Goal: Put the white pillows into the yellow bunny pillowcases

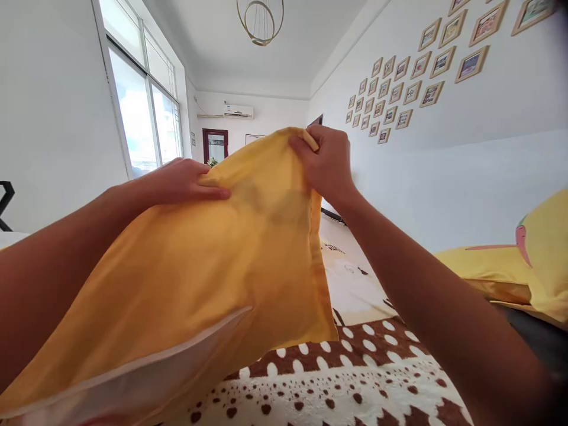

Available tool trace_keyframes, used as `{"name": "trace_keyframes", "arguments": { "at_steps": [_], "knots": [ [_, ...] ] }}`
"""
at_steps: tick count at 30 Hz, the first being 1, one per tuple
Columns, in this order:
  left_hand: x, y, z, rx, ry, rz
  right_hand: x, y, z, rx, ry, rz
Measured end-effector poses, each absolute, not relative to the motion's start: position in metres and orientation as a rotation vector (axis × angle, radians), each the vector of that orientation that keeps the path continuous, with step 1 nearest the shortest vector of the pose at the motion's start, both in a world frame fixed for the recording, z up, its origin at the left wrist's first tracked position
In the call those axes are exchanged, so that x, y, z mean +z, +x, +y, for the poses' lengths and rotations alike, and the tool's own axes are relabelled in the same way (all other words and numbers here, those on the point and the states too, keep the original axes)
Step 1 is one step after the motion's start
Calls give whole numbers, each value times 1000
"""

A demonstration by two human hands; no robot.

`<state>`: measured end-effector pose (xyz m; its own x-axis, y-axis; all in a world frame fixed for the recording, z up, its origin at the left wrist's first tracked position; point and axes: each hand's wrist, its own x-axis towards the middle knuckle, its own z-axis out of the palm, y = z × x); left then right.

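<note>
A yellow pillowcase [213, 254] hangs stretched in front of me, its lower part reaching down over the bed. At its top right corner, my right hand [326, 157] pinches the cloth with closed fingers. My left hand [190, 180] grips the upper edge further left, thumb on the near side and the other fingers partly hidden behind the fabric. Along the lower left runs a pale-edged slit [146, 361] with whitish material showing in it; what that material is, I cannot tell.
Beneath is a brown and white patterned blanket [355, 378], with a cream printed sheet [350, 272] beyond it. Yellow bedding [492, 266] with a pink and green pattern lies at the right, by the wall. A window [142, 89] is on the left.
</note>
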<state>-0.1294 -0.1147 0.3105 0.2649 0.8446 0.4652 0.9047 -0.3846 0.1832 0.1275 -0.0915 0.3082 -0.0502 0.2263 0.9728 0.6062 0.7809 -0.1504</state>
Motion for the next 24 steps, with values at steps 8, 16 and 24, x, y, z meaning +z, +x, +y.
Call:
{"name": "trace_keyframes", "arguments": {
  "at_steps": [8, 16, 24],
  "knots": [
    [332, -55, -124, -1263, -2623, -1108, 317, 127, -96, -28, -523, -1652],
    [308, -37, -107, -1544, -2810, -978, 246, 145, -122, 723, -610, -1580],
    [300, -29, -108, -1812, -2913, -1193, 150, 156, -126, 1164, -892, -1477]
  ]
}}
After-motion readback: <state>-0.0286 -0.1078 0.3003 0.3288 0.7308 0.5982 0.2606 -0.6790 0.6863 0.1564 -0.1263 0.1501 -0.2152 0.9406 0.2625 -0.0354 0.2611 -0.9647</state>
